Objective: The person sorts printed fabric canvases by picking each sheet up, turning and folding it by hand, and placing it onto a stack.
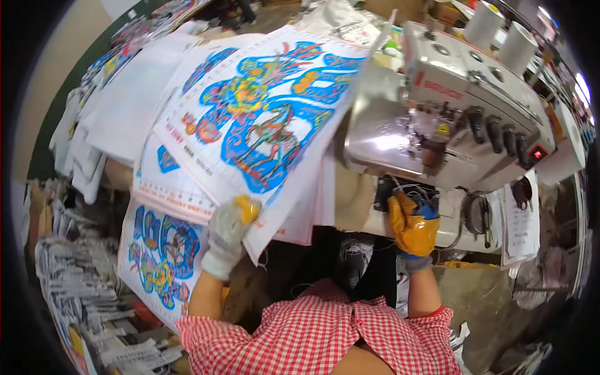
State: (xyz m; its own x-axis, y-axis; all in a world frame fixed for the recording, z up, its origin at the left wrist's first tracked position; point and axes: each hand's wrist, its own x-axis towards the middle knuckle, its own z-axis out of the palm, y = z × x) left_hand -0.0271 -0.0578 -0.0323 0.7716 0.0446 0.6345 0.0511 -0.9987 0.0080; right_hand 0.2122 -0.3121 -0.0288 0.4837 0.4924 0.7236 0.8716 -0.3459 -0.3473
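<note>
sheet (265, 119) at 11 o'clock, print done, any stitching too small to tell as done or left, beside machine (462, 103) at 2; left hand (230, 232) at 8 on sheet's near edge, grip unclear; right hand (414, 224) at 4, curled, any hold hidden.

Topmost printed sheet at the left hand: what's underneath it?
Another printed sheet sticks out on the left, showing blue patches and red lettering; pale layers show at lower right. What the topmost sheet covers cannot be seen.
</note>
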